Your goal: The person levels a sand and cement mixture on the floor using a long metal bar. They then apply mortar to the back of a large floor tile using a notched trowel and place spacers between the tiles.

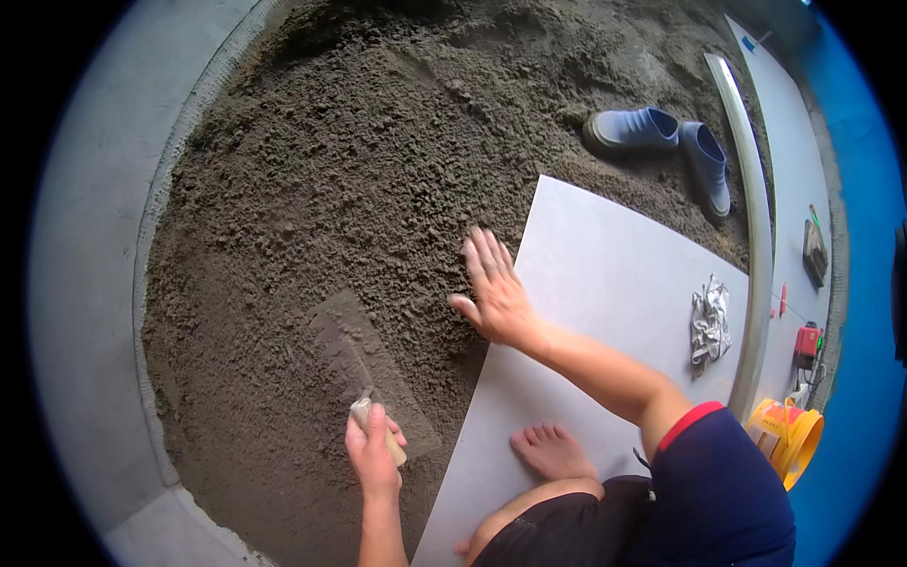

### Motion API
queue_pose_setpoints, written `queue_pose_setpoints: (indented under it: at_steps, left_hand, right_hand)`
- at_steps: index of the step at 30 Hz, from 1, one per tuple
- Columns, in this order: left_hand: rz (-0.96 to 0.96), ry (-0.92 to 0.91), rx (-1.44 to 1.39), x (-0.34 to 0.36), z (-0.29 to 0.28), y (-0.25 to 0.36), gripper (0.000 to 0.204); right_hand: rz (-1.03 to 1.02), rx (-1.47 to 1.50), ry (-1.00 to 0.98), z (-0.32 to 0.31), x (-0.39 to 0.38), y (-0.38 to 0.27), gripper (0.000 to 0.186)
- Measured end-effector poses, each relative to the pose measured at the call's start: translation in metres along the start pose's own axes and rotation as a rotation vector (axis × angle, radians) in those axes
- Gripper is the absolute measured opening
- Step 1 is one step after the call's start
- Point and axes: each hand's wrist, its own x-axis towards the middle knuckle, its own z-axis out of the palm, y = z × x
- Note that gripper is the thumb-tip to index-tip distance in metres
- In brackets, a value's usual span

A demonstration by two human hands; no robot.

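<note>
My left hand (376, 444) is closed round the pale handle of a rectangular trowel (364, 345), whose mortar-smeared blade lies on the dark, crumbly mortar bed (312, 189) at the lower middle. My right hand (493, 288) is open, fingers spread, over the mortar beside the upper left edge of a large white tile (605, 260). Whether it presses on the mortar I cannot tell. My bare foot (553, 449) and bent leg rest on that tile, and a crumpled white cloth (709, 321) lies on its right part.
Grey slippers (635, 128) sit on the mortar at upper right. A long metal straightedge (751, 189) runs down the right, beside a tile strip holding small tools and a red device (806, 345). A yellow bucket (798, 439) stands lower right. Grey wall (85, 283) left, blue surface (864, 283) right.
</note>
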Motion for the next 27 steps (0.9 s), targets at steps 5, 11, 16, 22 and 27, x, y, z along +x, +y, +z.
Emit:
queue_pose_setpoints:
  at_steps: [5, 11, 16, 22, 27]
  left_hand:
    - [0.009, -0.113, 0.063, 0.033, 0.032, 0.011, 0.025]
    - [0.035, -0.308, 0.214, 0.090, 0.106, 0.028, 0.033]
    - [0.063, -0.422, 0.396, 0.134, 0.181, 0.055, 0.041]
    - [0.143, -0.473, 0.519, 0.163, 0.230, 0.060, 0.047]
    - [0.221, -0.471, 0.670, 0.180, 0.249, 0.052, 0.052]
  right_hand:
    - [0.205, -0.174, -0.119, -0.059, -0.125, 0.050, 0.081]
    - [0.287, -0.338, -0.161, -0.095, -0.218, 0.093, 0.076]
    - [0.272, -0.341, -0.135, -0.095, -0.218, 0.095, 0.074]
    - [0.277, -0.318, -0.131, -0.098, -0.217, 0.096, 0.072]
    - [0.276, -0.330, -0.131, -0.097, -0.217, 0.097, 0.073]
